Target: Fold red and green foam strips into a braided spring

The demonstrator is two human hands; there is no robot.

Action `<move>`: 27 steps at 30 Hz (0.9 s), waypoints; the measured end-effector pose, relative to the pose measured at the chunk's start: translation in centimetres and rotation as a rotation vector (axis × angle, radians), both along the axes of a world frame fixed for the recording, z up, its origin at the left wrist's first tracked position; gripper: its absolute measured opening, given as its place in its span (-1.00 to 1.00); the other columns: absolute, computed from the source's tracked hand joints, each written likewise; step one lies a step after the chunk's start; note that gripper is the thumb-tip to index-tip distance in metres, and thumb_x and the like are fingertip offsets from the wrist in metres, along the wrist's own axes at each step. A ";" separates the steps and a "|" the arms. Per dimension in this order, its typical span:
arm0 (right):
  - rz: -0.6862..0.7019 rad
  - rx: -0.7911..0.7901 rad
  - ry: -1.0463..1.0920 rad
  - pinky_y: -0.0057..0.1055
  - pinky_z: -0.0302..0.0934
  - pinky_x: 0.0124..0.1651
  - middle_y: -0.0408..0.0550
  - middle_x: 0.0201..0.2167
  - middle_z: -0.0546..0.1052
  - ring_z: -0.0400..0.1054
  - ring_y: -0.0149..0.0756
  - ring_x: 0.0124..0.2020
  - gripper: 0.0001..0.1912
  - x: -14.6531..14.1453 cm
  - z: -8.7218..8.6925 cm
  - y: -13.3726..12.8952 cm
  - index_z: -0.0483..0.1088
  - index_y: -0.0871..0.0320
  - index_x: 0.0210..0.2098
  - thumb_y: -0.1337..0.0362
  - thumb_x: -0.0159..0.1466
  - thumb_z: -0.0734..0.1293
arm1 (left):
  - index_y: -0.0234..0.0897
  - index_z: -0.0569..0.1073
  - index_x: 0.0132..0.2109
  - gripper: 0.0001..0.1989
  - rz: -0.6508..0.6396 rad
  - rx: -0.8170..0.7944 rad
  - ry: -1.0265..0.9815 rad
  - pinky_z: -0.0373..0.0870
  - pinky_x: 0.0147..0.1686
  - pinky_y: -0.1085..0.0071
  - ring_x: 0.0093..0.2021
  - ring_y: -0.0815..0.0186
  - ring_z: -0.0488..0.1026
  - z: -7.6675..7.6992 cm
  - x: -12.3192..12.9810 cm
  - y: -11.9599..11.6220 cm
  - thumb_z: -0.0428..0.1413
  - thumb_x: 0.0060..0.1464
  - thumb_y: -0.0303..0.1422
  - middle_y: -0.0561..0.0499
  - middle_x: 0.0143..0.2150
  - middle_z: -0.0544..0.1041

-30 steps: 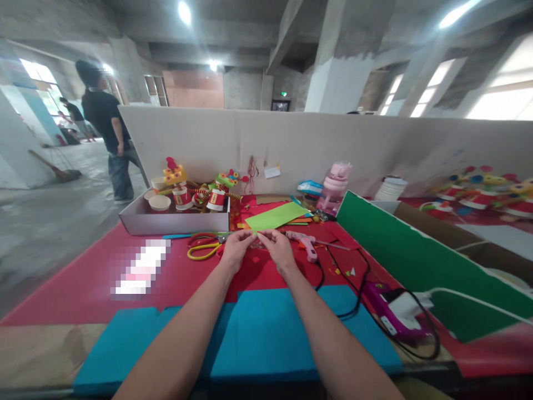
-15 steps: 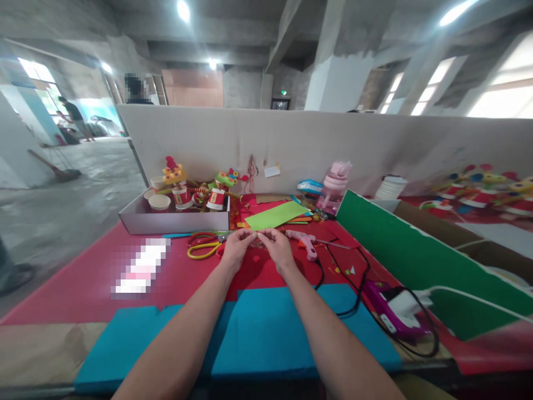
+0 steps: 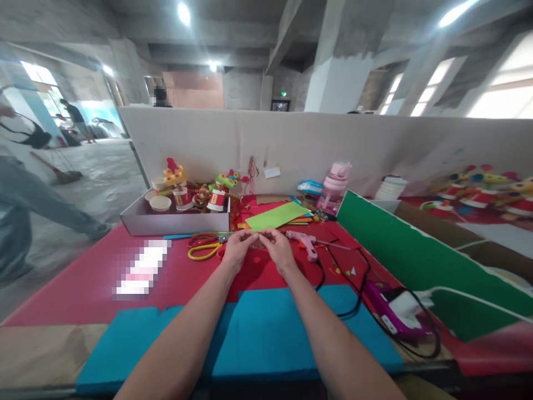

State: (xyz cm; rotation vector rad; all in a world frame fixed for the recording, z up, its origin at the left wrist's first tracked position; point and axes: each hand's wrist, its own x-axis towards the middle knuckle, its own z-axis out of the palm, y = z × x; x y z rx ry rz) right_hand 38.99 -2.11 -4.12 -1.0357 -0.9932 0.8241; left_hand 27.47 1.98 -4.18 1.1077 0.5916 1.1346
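Note:
My left hand (image 3: 240, 249) and my right hand (image 3: 276, 248) meet fingertip to fingertip over the red table cover (image 3: 195, 283). Both are closed in a pinch; what lies between the fingers is too small to make out. Beside my left hand are scissors with yellow and red handles (image 3: 203, 251). A pink glue gun (image 3: 307, 244) lies just right of my right hand. Behind the hands rests a light green sheet (image 3: 277, 215) on orange paper pieces. Blue sheets (image 3: 262, 333) are spread under my forearms.
A white box (image 3: 175, 221) with paper cups and cup figures stands at the back left. On the right are a green-sided box (image 3: 416, 266), a purple power strip (image 3: 395, 314) and black cables. A person's legs (image 3: 37, 205) show beyond the table at left.
A walking person has come further into view at the left edge. The head behind the partition has shifted right. My hands have barely moved.

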 end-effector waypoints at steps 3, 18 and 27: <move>0.030 0.009 0.029 -0.31 0.35 -0.26 -0.12 -0.42 0.51 0.41 -0.30 -0.41 -0.71 0.0 -0.2 0.1 0.40 0.15 -0.36 0.16 -0.04 0.44 | -0.38 0.47 -0.43 -0.67 -0.007 0.001 -0.002 0.27 -0.45 0.50 -0.54 0.46 0.34 0.1 0.0 0.0 0.35 -0.29 -0.25 0.07 -0.57 0.46; 0.004 -0.040 0.148 -0.37 0.31 -0.25 -0.14 -0.44 0.51 0.37 -0.35 -0.41 -0.64 -0.1 -0.1 0.2 0.45 0.15 -0.40 0.09 -0.11 0.50 | -0.37 0.47 -0.41 -0.66 0.015 0.009 0.006 0.29 -0.44 0.48 -0.53 0.44 0.38 -0.2 0.1 0.1 0.36 -0.31 -0.24 0.06 -0.55 0.48; 0.056 -0.062 0.189 -0.40 0.29 -0.30 -0.20 -0.53 0.48 0.34 -0.40 -0.48 -0.62 -0.1 -0.2 0.0 0.38 0.15 -0.43 0.06 -0.12 0.50 | -0.37 0.46 -0.40 -0.68 0.051 0.097 0.114 0.27 -0.47 0.48 -0.54 0.43 0.37 -0.1 -0.1 0.1 0.33 -0.26 -0.23 0.05 -0.54 0.48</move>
